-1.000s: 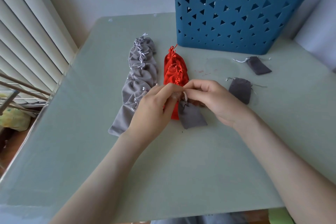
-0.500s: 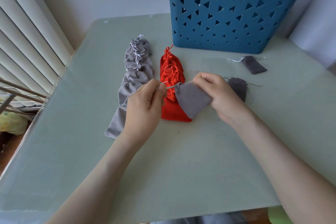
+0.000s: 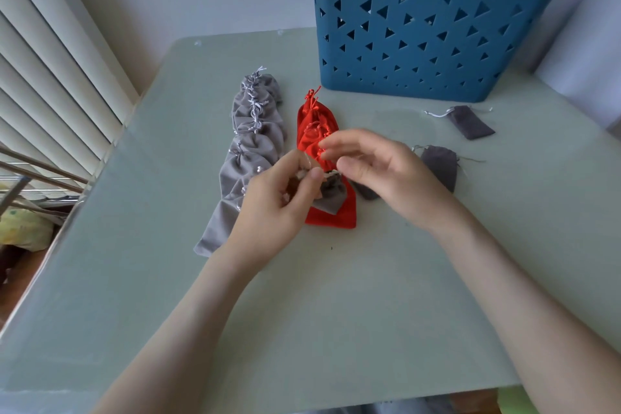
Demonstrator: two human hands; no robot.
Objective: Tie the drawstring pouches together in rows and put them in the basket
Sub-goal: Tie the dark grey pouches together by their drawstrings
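Pale slatted blinds (image 3: 50, 77) run down the far left beside the rounded left edge of the smooth pale green counter (image 3: 336, 312), which has broad bare surface along its left side and across the near half under both forearms. A long row of light grey soft fabric pouches (image 3: 255, 144), knotted together by pale cords, lies lengthwise left of centre, its gathered necks bunched along one side. The left hand (image 3: 279, 205) hovers over the near end of that row, with its fingers curled and thumb and forefinger pinching the cord at the neck of a small dark grey fabric pouch (image 3: 331, 193), which hangs above the counter. Just behind it lies a shorter row of shiny red satin pouches (image 3: 319, 131), parallel to the grey row and close beside it. The right hand (image 3: 379, 171) is spread with fingers loosely extended toward the red row and grips nothing visible. A crumpled dark grey pouch (image 3: 440, 165) lies just beyond its knuckles, and a flat dark grey pouch (image 3: 472, 123) farther back. A deep blue plastic basket (image 3: 420, 44) pierced with triangles stands at the far right, against a white wall.
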